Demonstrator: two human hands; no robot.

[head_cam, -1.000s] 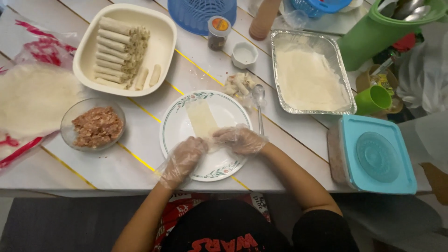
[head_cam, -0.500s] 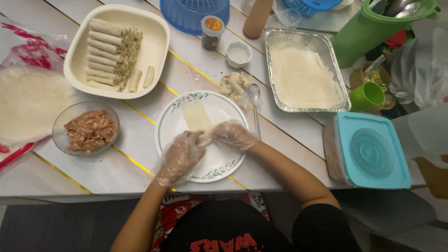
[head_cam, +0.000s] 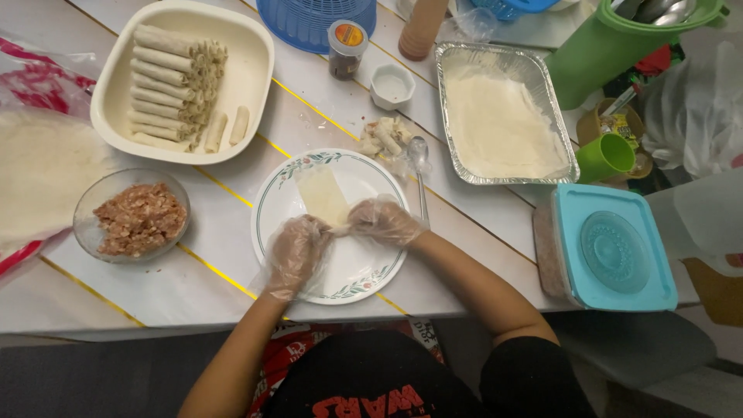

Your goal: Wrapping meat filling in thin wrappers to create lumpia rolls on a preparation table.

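Note:
A pale square wrapper (head_cam: 323, 193) lies on a white plate (head_cam: 364, 271) with a floral rim in the middle of the table. Both of my hands wear clear plastic gloves. My left hand (head_cam: 296, 249) and my right hand (head_cam: 381, 220) pinch the wrapper's near edge, fingers curled over it. A spoon (head_cam: 419, 159) rests just past the plate's right rim.
A glass bowl of minced meat (head_cam: 136, 217) sits at left. A cream dish (head_cam: 251, 77) holds several finished rolls (head_cam: 162, 85). A foil tray of wrappers (head_cam: 499, 116) and a lidded teal container (head_cam: 611, 248) stand at right, with a small white cup (head_cam: 392, 83) behind.
My hands have drawn closer together on the wrapper's near edge. The view has shifted slightly.

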